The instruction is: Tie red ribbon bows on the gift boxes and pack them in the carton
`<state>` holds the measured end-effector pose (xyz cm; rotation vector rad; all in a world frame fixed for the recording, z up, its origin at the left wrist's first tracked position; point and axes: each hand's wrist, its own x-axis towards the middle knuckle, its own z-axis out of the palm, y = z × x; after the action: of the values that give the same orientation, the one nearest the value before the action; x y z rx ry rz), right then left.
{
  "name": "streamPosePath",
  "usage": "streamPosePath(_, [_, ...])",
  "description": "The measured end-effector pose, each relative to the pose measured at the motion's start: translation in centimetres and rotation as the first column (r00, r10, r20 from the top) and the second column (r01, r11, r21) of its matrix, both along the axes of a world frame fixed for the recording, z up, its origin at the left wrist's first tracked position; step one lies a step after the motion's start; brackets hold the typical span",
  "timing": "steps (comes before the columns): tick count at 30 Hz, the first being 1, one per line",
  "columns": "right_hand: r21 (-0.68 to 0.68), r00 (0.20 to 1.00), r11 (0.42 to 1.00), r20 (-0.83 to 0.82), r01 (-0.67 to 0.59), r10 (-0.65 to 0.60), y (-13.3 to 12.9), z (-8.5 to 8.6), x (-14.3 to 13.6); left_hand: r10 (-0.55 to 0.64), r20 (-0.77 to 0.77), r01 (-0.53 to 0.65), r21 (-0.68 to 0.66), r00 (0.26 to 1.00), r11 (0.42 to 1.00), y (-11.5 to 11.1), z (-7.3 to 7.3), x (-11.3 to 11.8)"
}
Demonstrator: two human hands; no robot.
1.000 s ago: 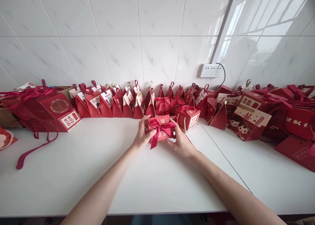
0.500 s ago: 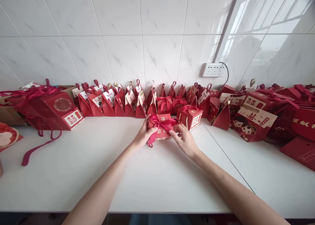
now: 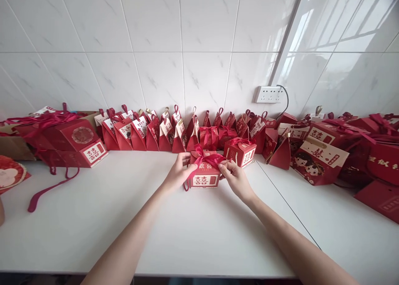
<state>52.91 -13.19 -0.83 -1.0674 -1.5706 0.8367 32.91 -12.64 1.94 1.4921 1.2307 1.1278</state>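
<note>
A small red gift box point(image 3: 204, 181) with white double-happiness panels stands on the white table in front of me. A dark red ribbon bow point(image 3: 208, 158) is tied across its top. My left hand point(image 3: 178, 173) grips the box's left side, thumb on the ribbon near the front edge. At the right side my right hand point(image 3: 236, 178) is closed on the box, thumb and fingertips at the ribbon's right end; its other fingers are partly hidden. A second ribboned box point(image 3: 240, 152) stands just behind my right hand. A cord handle hangs below my left fingers.
Several triangular red boxes point(image 3: 139, 131) line the tiled wall. Larger red boxes point(image 3: 75, 137) stand at left, a loose ribbon point(image 3: 46, 193) trailing on the table. More boxes point(image 3: 319, 160) crowd the right. A socket strip point(image 3: 269, 94) is on the wall.
The box has tipped so that its front double-happiness panel now faces me, sitting slightly lower and nearer. Both hands stay on it. The view has shifted slightly.
</note>
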Motion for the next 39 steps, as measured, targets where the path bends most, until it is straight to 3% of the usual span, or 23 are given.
streamPosePath(3, [0.017,1.0,1.0,-0.008,0.024,-0.024,0.3,-0.3,0.1,0.049,-0.175,-0.034,0.084,0.983,0.996,-0.1,-0.2,0.1])
streamPosePath(6, [-0.017,0.997,1.0,-0.08,-0.014,0.012,0.5,-0.2,0.1,0.022,-0.216,0.005,0.124,0.976,0.992,0.3,-0.2,-0.3])
streamPosePath(8, [-0.078,0.983,0.994,-0.171,-0.077,0.063,0.6,0.1,0.2,-0.01,-0.12,0.022,0.096,0.993,0.995,0.7,0.0,-0.8])
streamPosePath(11, [-0.168,0.968,0.985,-0.249,-0.05,0.006,0.9,1.0,1.0,0.016,0.232,-0.023,0.025,0.972,0.999,1.2,0.5,-1.5])
streamPosePath(13, [-0.218,0.979,0.972,-0.163,0.083,-0.12,1.1,1.9,2.1,0.094,0.506,-0.09,-0.033,0.857,0.995,1.4,1.0,-2.2])
streamPosePath(15, [-0.213,0.964,0.941,0.018,0.264,-0.266,1.2,2.9,3.5,0.17,0.705,-0.154,-0.087,0.689,0.984,1.5,1.6,-3.1])
streamPosePath(18, [-0.057,0.858,0.868,0.194,0.493,-0.475,1.3,4.8,5.4,0.229,0.855,-0.211,-0.144,0.465,0.967,1.8,2.7,-4.8])
streamPosePath(20, [0.001,0.84,0.85,0.149,0.527,-0.521,1.3,6.3,6.0,0.195,0.907,-0.223,-0.116,0.373,0.968,2.0,3.8,-5.6])
streamPosePath(22, [-0.051,0.906,0.905,-0.022,0.421,-0.423,1.3,8.1,5.9,0.094,0.937,-0.203,-0.025,0.336,0.979,2.1,5.4,-5.8])
streamPosePath(24, [-0.115,0.926,0.975,-0.309,0.191,-0.218,1.4,9.9,5.1,-0.026,0.926,-0.164,0.094,0.378,0.982,1.9,7.3,-5.0])
streamPosePath(26, [-0.082,0.845,0.997,-0.532,0.006,-0.049,1.7,11.8,3.8,-0.1,0.867,-0.125,0.183,0.489,0.975,1.6,9.2,-3.4])
streamPosePath(28, [-0.022,0.782,0.996,-0.62,-0.088,0.055,1.9,13.4,2.2,-0.146,0.784,-0.069,0.234,0.604,0.97,1.1,10.8,-1.5])
streamPosePath(33, [0.108,0.758,0.969,-0.606,-0.221,0.24,1.2,15.5,-1.5,-0.291,0.503,0.105,0.365,0.814,0.925,-0.1,12.5,2.2])
streamPosePath(36, [0.144,0.814,0.965,-0.517,-0.221,0.264,0.4,15.6,-2.5,-0.318,0.388,0.159,0.388,0.865,0.908,-0.5,12.6,3.0])
streamPosePath(39, [0.165,0.858,0.967,-0.45,-0.193,0.248,-0.5,15.5,-2.2,-0.337,0.361,0.179,0.405,0.87,0.897,-0.6,12.6,2.8])
